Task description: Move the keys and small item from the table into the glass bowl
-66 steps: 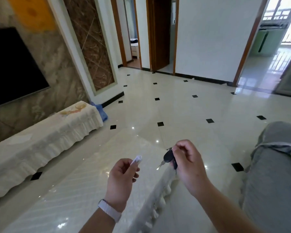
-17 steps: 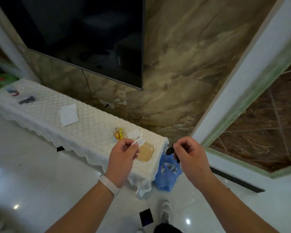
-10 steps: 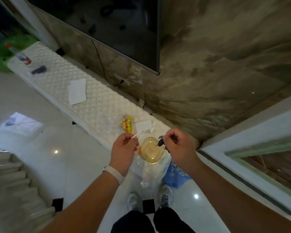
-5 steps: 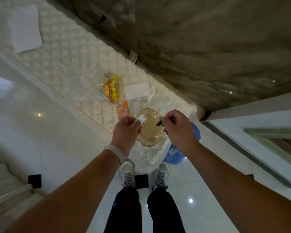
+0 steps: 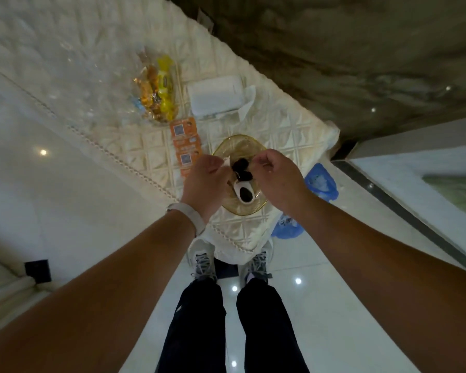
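Observation:
The amber glass bowl (image 5: 256, 204) stands near the end of the quilted white table (image 5: 92, 76). Both my hands hover over it. The small white item with a dark oval (image 5: 244, 194) lies inside the bowl, just below my left hand (image 5: 206, 181), whose fingertips are parted above it. My right hand (image 5: 276, 175) pinches the black keys (image 5: 241, 168), which hang down into the bowl between the two hands. The back of each hand hides part of the bowl's rim.
Left of the bowl lie orange cards with QR codes (image 5: 184, 142), a bag of yellow wrapped sweets (image 5: 156, 90) and a white tissue pack (image 5: 215, 96). A blue plastic bag (image 5: 320, 183) hangs at the table's end. The marble wall is behind, and my feet touch the table edge.
I have walked to the table and leaned over it. Both hands moved in over the bowl. The white item left my left hand and now lies in the bowl, and the keys came down into it.

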